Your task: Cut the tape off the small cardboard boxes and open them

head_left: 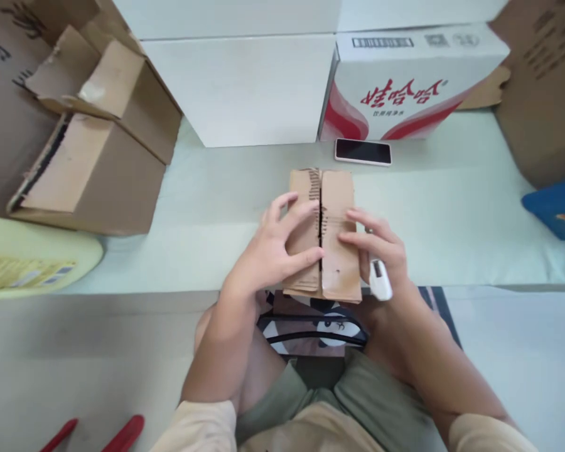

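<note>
A small brown cardboard box (339, 270) lies in front of me, its two top flaps meeting at a narrow dark gap. Torn, ridged cardboard shows along that seam. My left hand (275, 248) rests on the left flap with fingers spread and the thumb near the gap. Two fingers of my right hand (383, 248) touch the right flap. Tucked in the same hand is a white box cutter (380, 281), with its end sticking out below the fingers; I cannot see a blade.
A phone (363, 152) lies beyond the box, before a white and red carton (405, 88) and a plain white carton (258, 94). Brown boxes (117, 182) and a pale yellow container (32, 257) stand left. A blue object (558, 207) sits right on the green-covered surface (452, 220).
</note>
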A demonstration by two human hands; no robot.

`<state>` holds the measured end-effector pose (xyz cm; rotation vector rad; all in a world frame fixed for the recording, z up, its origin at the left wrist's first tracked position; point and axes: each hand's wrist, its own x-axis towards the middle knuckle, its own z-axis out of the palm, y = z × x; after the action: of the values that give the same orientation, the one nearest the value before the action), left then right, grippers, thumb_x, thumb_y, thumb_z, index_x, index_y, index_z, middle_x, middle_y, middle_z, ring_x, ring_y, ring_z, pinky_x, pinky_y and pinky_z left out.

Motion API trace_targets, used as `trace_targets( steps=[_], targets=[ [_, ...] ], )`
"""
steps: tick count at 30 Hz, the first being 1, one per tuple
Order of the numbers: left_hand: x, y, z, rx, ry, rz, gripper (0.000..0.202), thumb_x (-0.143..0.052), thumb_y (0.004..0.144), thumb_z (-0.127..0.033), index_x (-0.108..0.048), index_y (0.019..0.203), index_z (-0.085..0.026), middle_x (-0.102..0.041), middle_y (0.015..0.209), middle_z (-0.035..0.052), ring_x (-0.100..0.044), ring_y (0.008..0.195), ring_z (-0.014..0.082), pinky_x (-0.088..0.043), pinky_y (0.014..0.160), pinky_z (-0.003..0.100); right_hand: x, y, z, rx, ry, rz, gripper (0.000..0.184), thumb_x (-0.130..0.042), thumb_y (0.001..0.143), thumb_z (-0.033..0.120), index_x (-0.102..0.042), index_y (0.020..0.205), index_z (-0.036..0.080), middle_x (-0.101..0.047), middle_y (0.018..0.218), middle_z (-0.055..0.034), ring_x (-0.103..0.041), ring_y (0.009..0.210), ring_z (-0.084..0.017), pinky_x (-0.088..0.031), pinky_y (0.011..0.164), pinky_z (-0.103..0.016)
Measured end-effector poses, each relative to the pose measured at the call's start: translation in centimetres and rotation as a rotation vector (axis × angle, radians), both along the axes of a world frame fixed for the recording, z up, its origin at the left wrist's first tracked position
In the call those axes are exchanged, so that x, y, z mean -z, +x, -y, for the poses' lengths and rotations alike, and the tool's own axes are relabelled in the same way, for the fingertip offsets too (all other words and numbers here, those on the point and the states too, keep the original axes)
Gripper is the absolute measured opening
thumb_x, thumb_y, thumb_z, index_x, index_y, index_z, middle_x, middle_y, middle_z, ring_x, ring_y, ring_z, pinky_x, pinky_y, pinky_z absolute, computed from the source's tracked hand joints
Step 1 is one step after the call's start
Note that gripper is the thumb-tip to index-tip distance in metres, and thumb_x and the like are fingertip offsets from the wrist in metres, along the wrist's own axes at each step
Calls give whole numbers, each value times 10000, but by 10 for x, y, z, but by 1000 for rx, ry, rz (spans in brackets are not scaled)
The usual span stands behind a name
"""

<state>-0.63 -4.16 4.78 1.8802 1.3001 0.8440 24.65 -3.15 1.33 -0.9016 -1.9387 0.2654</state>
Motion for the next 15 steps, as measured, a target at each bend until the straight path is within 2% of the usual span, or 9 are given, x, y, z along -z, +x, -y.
trace_targets(
  steps=[3, 5, 8, 11, 13, 14, 15],
  targets=[
    [4, -6, 0, 77, -75, -97, 790, -655, 872, -767, -599, 1508, -301, -222, 1769, 122, -230, 1644, 426, -309, 1310, 596, 18, 12, -4, 264, -56, -161, 279, -559, 904, 109, -764, 982, 281, -795, 1091, -64, -770, 1020, -235, -635, 905, -439],
    [6, -15, -2, 75, -101, -96, 843, -655, 852, -794, -595, 1517, -279, -195, 1779, 132, -195, 1653, 438, -281, 1322, 604, 29, 19, -9, 285, -203, -126, 330, -520, 830, 72, -756, 969, 256, -793, 948, -48, -761, 837, -204, -634, 793, -390],
    [7, -31, -6, 13, -140, -12, 859, -725, 779, -809, -652, 1450, -278, -247, 1772, 117, -229, 1644, 440, -290, 1322, 593, 40, 20, -13, 201, -414, -118, 458, -495, 761, 79, -741, 1110, 245, -803, 953, -30, -716, 668, -163, -619, 691, -347],
    [7, -46, -7, -216, -239, 277, 782, -563, 828, -885, -748, 1246, -251, -476, 1660, 111, -456, 1534, 422, -476, 1214, 556, 42, 11, -9, 131, -517, -100, 572, -505, 730, 85, -708, 1239, 251, -821, 1074, -46, -761, 755, -182, -638, 769, -371],
    [8, -55, -5, -450, -354, 495, 893, -373, 827, -968, -764, 1117, -220, -690, 1409, 150, -631, 1356, 418, -602, 1049, 545, 38, 4, -6, 96, -619, 4, 612, -517, 713, 78, -705, 1271, 248, -834, 1092, -58, -797, 872, -224, -643, 842, -406],
    [10, -59, -3, -555, -410, 558, 918, -358, 806, -990, -759, 1083, -213, -755, 1253, 157, -690, 1258, 414, -635, 967, 533, 36, 1, -5, 76, -677, 69, 627, -522, 708, 72, -706, 1283, 244, -841, 1089, -62, -807, 933, -250, -642, 871, -427],
    [12, -62, -2, -626, -459, 576, 886, -424, 788, -984, -750, 1076, -212, -783, 1122, 149, -727, 1173, 402, -650, 902, 511, 33, -2, -4, 56, -729, 131, 631, -527, 708, 68, -712, 1287, 238, -847, 1081, -64, -811, 988, -274, -640, 894, -447]
  ],
)
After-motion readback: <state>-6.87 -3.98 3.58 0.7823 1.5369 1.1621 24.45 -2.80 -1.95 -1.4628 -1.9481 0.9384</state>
